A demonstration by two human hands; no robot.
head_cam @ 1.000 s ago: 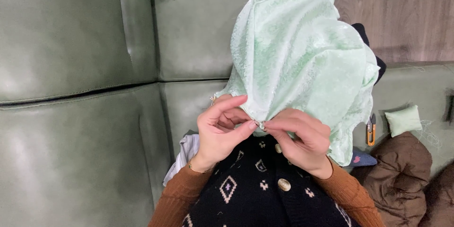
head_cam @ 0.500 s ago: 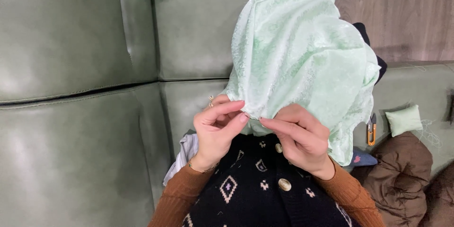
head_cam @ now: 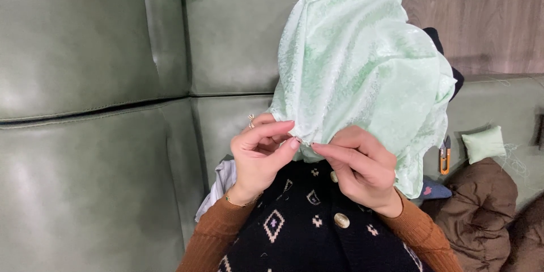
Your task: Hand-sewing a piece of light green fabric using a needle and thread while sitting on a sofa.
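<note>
Over lap, in front of green sofa [head_cam: 85,181]: left hand [head_cam: 262,148] and right hand [head_cam: 357,165] raised, fingertips meeting, both pinching lower edge of pale green cloth [head_cam: 362,73]. Cloth drapes upward, bunched. Snips [head_cam: 445,156] and small green cushion [head_cam: 483,144] on sofa at right.

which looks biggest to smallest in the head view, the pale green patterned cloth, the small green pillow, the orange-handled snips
1. pale green patterned cloth, by far the largest, though nearest the camera.
2. small green pillow.
3. orange-handled snips, narrower than the pillow.
</note>
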